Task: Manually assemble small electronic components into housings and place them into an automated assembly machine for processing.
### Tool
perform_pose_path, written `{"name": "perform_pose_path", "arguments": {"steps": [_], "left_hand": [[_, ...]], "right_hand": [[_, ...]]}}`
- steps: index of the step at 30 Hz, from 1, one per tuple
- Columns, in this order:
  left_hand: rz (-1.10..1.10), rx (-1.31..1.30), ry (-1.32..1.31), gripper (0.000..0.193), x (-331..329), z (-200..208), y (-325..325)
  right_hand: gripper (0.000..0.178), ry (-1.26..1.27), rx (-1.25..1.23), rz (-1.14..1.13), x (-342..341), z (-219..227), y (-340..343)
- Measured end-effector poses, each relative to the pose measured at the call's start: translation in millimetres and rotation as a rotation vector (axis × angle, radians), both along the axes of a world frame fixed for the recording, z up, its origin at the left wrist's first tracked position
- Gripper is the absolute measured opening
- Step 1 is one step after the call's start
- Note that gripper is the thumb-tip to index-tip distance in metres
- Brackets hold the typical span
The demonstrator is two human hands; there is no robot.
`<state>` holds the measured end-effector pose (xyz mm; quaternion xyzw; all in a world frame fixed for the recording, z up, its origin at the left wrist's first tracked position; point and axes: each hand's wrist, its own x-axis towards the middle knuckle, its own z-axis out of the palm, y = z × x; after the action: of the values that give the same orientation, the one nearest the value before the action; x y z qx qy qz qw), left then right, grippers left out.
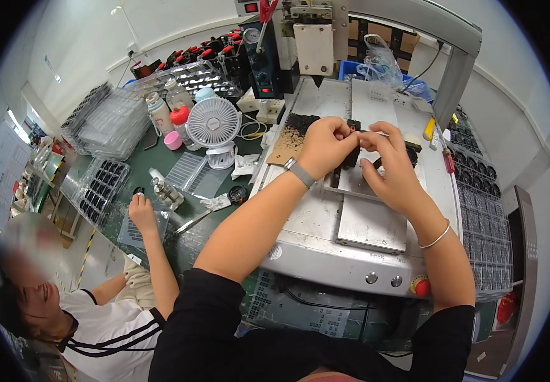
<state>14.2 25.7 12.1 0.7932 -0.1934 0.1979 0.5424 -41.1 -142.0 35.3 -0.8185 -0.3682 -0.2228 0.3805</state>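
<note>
Far left, low: a co-worker's hand (140, 210) rests on the green table (160, 162), beside trays (100, 184) of small dark parts. Not the wearer's hand; keep it apart in the notes.

Left of centre: stacked clear trays (106, 121), bottles (160, 111), a small white fan (214, 124), tweezers (192, 223) lying flat.

Centre: metal press bed (326, 210) with a loose plate (370, 223) on it. A card (291, 143) strewn with dark bits lies at the bed's left edge.

Left hand (327, 148): fingers drawn together in a pinch on the left end of a small black part (353, 155), grey watch at the wrist. The part sits just above the bed, between both hands, under the machine head (313, 48).

Right hand (392, 169): fingers closed on the part's right side, thumb and forefinger up near a thin pale stick-like piece at the top. What that piece is cannot be told; much of the part is hidden by the fingers.

Judgement on doing this well: work looks like fine fitting or seating on the part. Keep the left pinch steady as the anchor and let only the right fingertips move. Rest both wrists on the bed to kill tremor. Keep the part low over the bed so anything dropped stays there and not among the card's bits. Keep sleeves and elbows off the red button (422, 288) at the front edge.

Right: more dark trays (478, 210), a red-handled screwdriver (448, 160).
</note>
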Motion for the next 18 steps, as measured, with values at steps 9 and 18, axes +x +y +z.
{"name": "perform_pose_path", "arguments": {"steps": [9,18], "left_hand": [[0.062,-0.145,-0.251,0.017,-23,13,0],[0.129,-0.163,-0.387,0.015,-33,20,11]], "right_hand": [[0.055,-0.071,-0.26,-0.135,-7,-12,2],[0.049,-0.201,-0.642,-0.331,-14,4,-8]]}}
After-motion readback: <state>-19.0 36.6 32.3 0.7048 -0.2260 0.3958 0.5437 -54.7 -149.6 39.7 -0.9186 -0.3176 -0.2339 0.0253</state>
